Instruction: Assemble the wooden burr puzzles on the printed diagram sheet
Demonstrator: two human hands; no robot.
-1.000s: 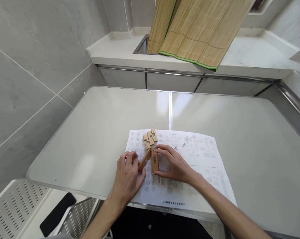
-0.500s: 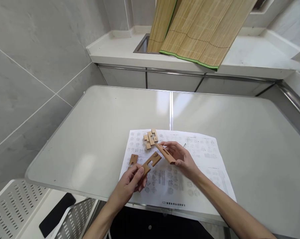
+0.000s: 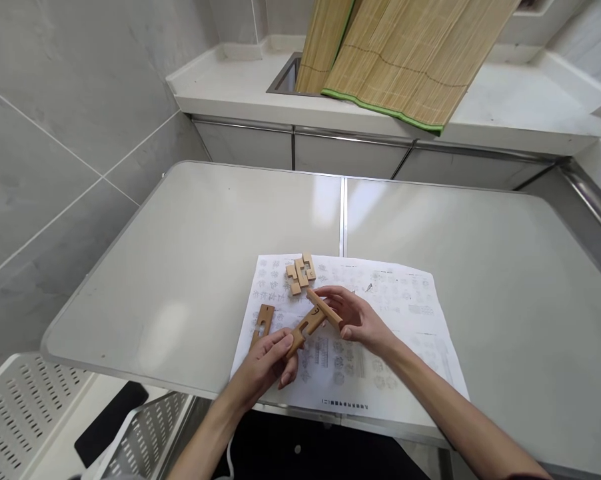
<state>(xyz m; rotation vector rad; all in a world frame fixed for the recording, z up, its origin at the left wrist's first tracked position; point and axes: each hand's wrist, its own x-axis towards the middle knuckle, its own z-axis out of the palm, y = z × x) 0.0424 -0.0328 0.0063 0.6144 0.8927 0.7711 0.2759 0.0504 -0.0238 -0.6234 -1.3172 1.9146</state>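
My left hand point(image 3: 268, 363) pinches the near end of a notched wooden puzzle piece point(image 3: 310, 323) marked with a 3. In my right hand point(image 3: 363, 322) is another flat wooden puzzle piece point(image 3: 324, 308), tilted on edge between thumb and fingers. The far end of the marked piece meets this second piece; whether it goes into the slot is hidden. A third notched piece point(image 3: 265, 317) lies on the printed sheet point(image 3: 405, 333) beside my left hand, partly covered by it. Several paler notched wooden pieces point(image 3: 301, 272) lie clustered just beyond my hands.
The sheet lies on a white folding table point(image 3: 190, 267) with a centre seam. Behind it, a bamboo mat point(image 3: 400, 60) hangs over a sink point(image 3: 285, 77) in the counter. At lower left are a perforated white basket point(image 3: 25, 400) and a black flat object point(image 3: 111, 423).
The two held pieces have come together, the marked one's far end now against the other. The right-hand piece has turned, so its slot no longer shows. The view has shifted slightly.
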